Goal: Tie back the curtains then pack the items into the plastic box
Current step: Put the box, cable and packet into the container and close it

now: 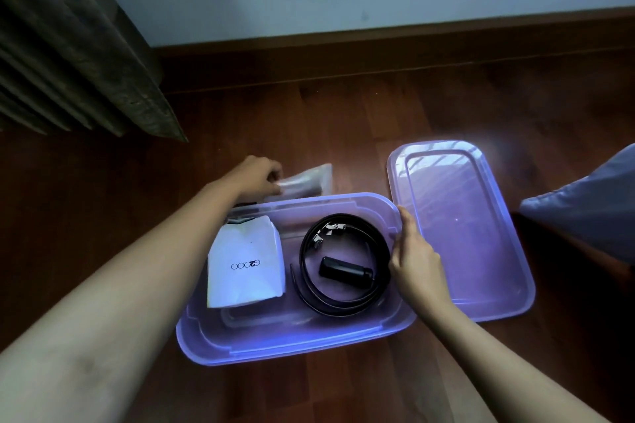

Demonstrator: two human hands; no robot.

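Head view, looking down at a wooden floor (343, 120) with a curtain (68, 55) hanging at upper left. Purple plastic box (292, 343) sits open in the centre; its lid (481, 251) lies flat on the floor just to the right, touching or nearly touching the box. Inside the box: a white pouch (245, 264) on the left, a coiled black belt (343, 261) on the right, and a small black cylinder (343, 268) lying within the coil.

Left hand (256, 178) reaches past the box's far rim, fingers closed on a clear plastic packet (305, 180) that is outside the box, behind the far wall. Contents of the packet look dark, hard to tell through the glare. Right hand (415, 251) rests at the right rim with loosely curled fingers; whether it presses the rim or just hovers cannot be told.

Risk: the slick packet is pinched at one end only, so it could slip or catch on the far rim when lifted over. Dropped carelessly, it may knock the belt coil loose and crowd the lid fit.
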